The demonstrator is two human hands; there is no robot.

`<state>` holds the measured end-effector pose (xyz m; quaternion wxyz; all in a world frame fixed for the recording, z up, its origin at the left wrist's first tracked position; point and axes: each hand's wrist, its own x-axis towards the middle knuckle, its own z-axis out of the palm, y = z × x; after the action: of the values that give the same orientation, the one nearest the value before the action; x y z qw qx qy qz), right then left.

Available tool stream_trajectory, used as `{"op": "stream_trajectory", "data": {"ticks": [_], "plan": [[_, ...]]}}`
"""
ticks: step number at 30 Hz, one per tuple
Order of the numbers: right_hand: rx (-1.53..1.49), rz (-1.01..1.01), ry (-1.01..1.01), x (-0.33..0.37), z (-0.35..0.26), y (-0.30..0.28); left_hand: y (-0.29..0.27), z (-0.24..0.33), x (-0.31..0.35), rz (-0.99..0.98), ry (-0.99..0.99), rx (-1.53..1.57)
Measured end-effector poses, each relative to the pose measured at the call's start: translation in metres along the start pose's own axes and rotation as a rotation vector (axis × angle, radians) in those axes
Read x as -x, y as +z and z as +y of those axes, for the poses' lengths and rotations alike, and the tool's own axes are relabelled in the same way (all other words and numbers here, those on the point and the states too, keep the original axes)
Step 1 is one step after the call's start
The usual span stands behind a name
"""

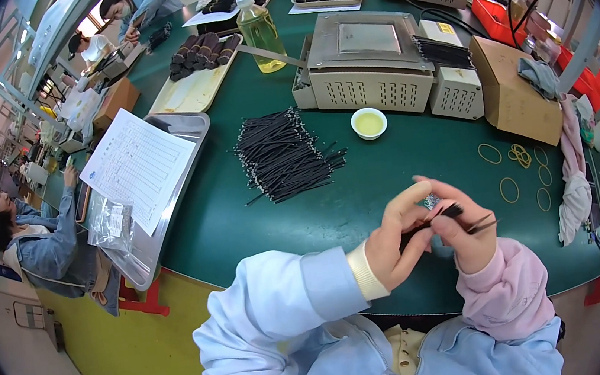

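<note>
My left hand (398,237) and my right hand (468,233) are together above the near edge of the table, fingers closed around a small bundle of short black wires (451,211). Silvery tips (431,201) show between the fingers, and a few thin dark ends poke out past my right thumb. Most of the bundle is hidden by my fingers. Beyond my hands, to the left, lies a loose pile of black wires (277,153) with silvery ends. A small white cup of yellowish liquid (369,124) stands right of the pile.
Several rubber bands (510,190) lie right of my hands. Behind are a grey metal machine (367,67), a cardboard box (513,90) and a bottle of yellow-green liquid (261,33). A metal tray (193,137) holding a paper sheet stands left. Other people (50,229) sit at left.
</note>
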<state>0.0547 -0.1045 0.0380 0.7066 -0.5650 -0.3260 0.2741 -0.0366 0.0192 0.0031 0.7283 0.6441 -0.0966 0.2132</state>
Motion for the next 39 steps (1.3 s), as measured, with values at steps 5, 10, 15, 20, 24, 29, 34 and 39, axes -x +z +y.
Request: {"op": "stream_trajectory", "data": {"ticks": [5,10,15,20,24,29,34,39], "plan": [[-0.098,0.122,0.179,-0.004,0.006,-0.011,0.003,-0.002,-0.017,-0.051,-0.120,-0.246],[-0.003,0.139,-0.033,-0.007,0.027,-0.011,-0.001,-0.010,-0.017,-0.032,-0.128,-0.339],[-0.191,-0.038,0.052,-0.007,0.025,-0.027,-0.004,-0.015,-0.014,-0.002,-0.311,-0.019],[-0.103,0.045,-0.010,-0.006,0.030,-0.011,-0.002,-0.018,-0.011,-0.008,-0.203,-0.284],[-0.237,-0.027,0.166,-0.005,0.011,-0.012,-0.004,-0.014,-0.011,0.002,-0.391,0.237],[-0.123,0.039,0.086,-0.004,0.020,-0.011,-0.001,-0.018,-0.012,0.006,-0.296,0.022],[-0.148,0.047,0.117,-0.006,0.020,-0.012,0.002,-0.012,-0.014,0.011,-0.292,-0.029],[-0.209,0.001,0.159,-0.006,0.016,-0.012,0.003,-0.013,-0.012,0.006,-0.291,-0.011]]}}
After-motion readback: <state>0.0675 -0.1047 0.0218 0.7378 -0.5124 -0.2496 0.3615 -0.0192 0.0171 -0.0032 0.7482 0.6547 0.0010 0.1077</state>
